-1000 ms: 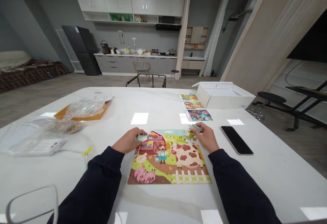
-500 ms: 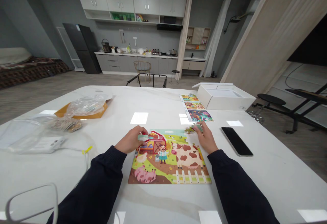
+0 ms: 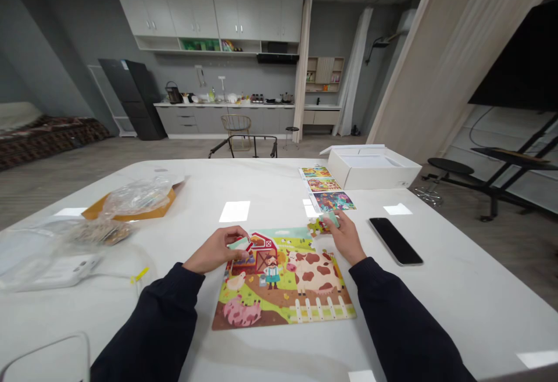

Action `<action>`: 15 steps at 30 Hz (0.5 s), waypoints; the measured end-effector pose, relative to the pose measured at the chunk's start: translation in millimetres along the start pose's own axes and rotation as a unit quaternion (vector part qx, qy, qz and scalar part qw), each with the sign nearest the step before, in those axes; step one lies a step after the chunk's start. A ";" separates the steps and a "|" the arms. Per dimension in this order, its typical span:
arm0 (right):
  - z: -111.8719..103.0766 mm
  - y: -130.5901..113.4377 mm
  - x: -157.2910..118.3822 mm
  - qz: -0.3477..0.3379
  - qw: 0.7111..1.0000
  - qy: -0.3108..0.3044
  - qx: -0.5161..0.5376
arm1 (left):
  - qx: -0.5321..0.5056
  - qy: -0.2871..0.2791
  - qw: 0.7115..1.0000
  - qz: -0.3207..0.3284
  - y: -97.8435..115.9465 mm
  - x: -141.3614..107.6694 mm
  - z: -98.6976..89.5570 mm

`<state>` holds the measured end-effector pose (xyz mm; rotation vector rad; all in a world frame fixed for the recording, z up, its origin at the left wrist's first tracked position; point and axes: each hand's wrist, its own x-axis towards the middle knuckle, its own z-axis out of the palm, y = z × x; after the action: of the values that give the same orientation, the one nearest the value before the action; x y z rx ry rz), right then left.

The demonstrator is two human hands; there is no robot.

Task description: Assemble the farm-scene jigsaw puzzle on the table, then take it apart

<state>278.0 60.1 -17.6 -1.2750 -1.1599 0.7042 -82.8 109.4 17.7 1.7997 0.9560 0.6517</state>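
Note:
A farm jigsaw puzzle [image 3: 283,289] lies on the white table, showing a red barn, a farmer, a cow, a pig and a white fence. Gaps show at its upper left and upper right corners. My left hand [image 3: 218,249] is closed on a puzzle piece [image 3: 240,243] with pale green and red on it, just over the upper left corner. Near the upper right corner, my right hand [image 3: 346,235] pinches a light green puzzle piece [image 3: 333,219]. Just left of those fingers is a green patterned piece [image 3: 317,228]; whether they hold it too, I cannot tell.
Behind the puzzle lie picture sheets [image 3: 322,185] beside an open white box [image 3: 375,168]. A black phone [image 3: 396,241] rests on the right. To the left are clear plastic bags [image 3: 139,196] on an orange-brown envelope [image 3: 171,203], and a white charger [image 3: 72,271] with a cable.
The left hand's piece has turned, now showing its red part and slanting over the corner. My right hand has shifted slightly, its pieces lower toward the puzzle's upper edge. The camera view has tilted.

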 end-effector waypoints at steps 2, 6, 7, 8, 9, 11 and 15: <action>12.9 -8.1 -8.0 0.024 0.997 -0.050 0.047 | -0.046 0.000 0.999 0.026 10.2 0.8 17.1; 46.0 -25.1 -31.5 0.069 0.982 -0.146 0.094 | -0.129 0.013 0.991 0.043 23.5 4.0 59.5; 53.1 -27.9 -37.0 0.080 0.979 -0.161 0.101 | -0.143 0.018 0.989 0.036 23.6 4.9 68.0; 58.9 -29.9 -41.7 0.089 0.975 -0.173 0.109 | -0.155 0.024 0.987 0.027 22.4 5.7 74.8; 63.1 -31.2 -45.2 0.098 0.972 -0.181 0.115 | -0.164 0.033 0.986 0.018 20.2 6.4 79.8; 67.0 -32.0 -48.6 0.111 0.969 -0.178 0.128 | -0.167 0.056 0.984 0.005 14.8 7.4 84.7; 63.3 -31.1 -43.9 0.113 0.981 -0.115 0.109 | -0.130 0.092 0.987 0.003 10.6 7.0 83.8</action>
<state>199.5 35.8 -5.8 -1.1707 -1.0948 1.1414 -11.0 70.9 -5.6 1.5319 0.9391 0.9155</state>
